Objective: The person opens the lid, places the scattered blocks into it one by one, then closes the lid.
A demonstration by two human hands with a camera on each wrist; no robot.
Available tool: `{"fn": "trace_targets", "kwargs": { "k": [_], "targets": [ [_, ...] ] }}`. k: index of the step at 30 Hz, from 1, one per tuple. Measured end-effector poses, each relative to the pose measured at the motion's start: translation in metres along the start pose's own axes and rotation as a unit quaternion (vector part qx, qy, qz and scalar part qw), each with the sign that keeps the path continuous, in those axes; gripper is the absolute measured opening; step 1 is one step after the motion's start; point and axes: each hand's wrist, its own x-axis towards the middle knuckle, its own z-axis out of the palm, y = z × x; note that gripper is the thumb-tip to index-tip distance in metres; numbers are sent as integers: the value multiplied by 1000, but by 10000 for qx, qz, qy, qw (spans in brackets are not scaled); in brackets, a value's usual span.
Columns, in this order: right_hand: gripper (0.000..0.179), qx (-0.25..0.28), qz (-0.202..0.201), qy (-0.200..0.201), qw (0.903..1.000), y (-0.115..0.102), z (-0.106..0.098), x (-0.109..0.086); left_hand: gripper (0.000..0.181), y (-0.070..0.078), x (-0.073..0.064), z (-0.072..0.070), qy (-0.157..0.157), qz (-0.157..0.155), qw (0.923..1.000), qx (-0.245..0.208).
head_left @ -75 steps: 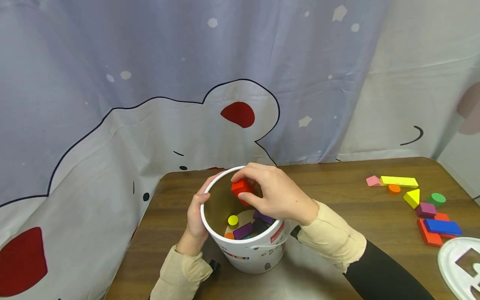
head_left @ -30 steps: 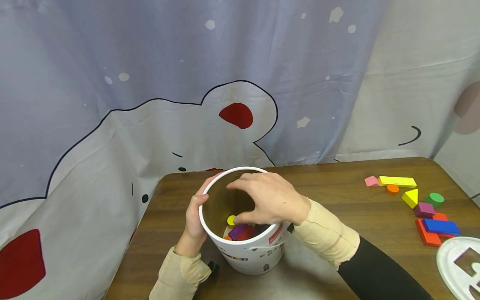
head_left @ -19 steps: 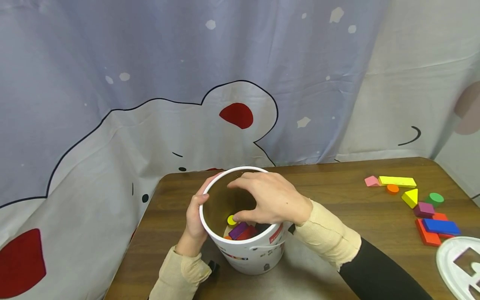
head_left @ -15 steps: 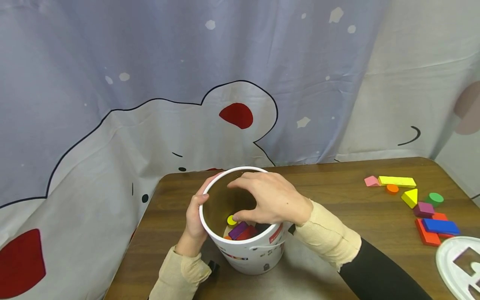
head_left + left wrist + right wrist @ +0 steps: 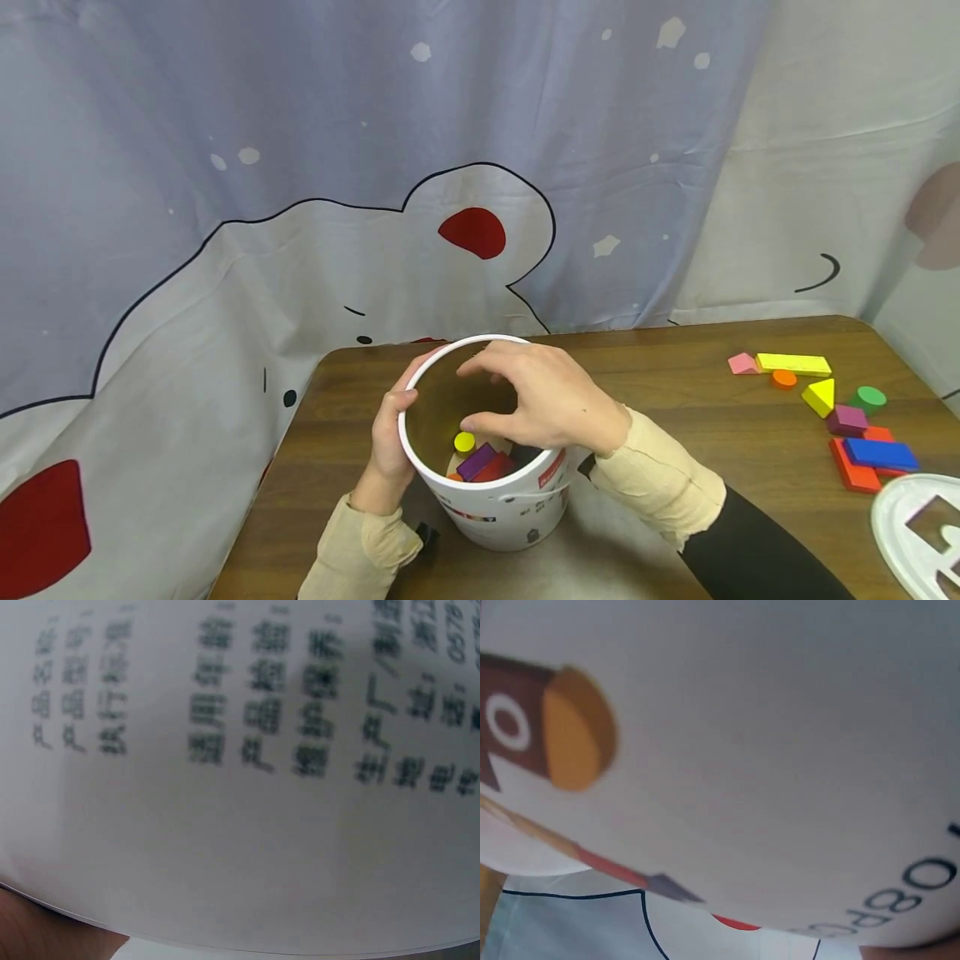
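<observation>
A white bucket [image 5: 502, 521] stands on the wooden table. My left hand [image 5: 390, 429] grips its left side, the thumb hooked over the rim. Over the opening, my right hand [image 5: 547, 396] reaches in from the right with thumb and fingers spread apart; nothing shows between them. Inside lie a yellow cylinder [image 5: 464, 442], a purple block [image 5: 476, 462], a dark red block [image 5: 495, 468] and a bit of an orange piece [image 5: 454, 477]. The hand hides part of the contents. Printed bucket wall [image 5: 225, 825] fills the left wrist view, and most of the right wrist view.
To the right lie a pink block [image 5: 742, 364], yellow bar [image 5: 793, 365], orange disc [image 5: 783, 380], yellow triangle [image 5: 820, 397], green cylinder [image 5: 868, 400], purple block [image 5: 848, 420] and blue block [image 5: 881, 455] on red ones. A white lid [image 5: 888, 518] with cutouts sits nearer. Behind hangs a curtain [image 5: 337, 100].
The red block that my right hand held earlier is out of its fingers, and red shows at the bucket's bottom. Lately the right thumb has lifted slightly. My left hand stays on the rim.
</observation>
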Motion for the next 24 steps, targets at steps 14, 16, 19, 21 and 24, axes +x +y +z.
{"fn": "trace_targets", "kwargs": {
  "k": [14, 16, 19, 21, 24],
  "targets": [
    [19, 1797, -566, 1497, 9706, 14, -3, -16, 62, 5, 0, 3, -71, 112, 9999, -92],
    [19, 1816, -606, 1702, 9666, 17, -4, -19, 63, 3, 0, 1, -3, 95, 9998, -145],
    [19, 1830, -693, 2023, 9596, 21, -6, -23, 63, 1, 0, -1, 63, 64, 9999, -109],
    [19, 1805, -768, 2221, 9551, 25, -8, -27, 63, 1, -1, -1, 75, 54, 9999, -75],
    [20, 1692, -800, 2465, 9509, 32, -11, -35, 64, 0, 0, -2, 120, -34, 9999, -71]
  ]
}}
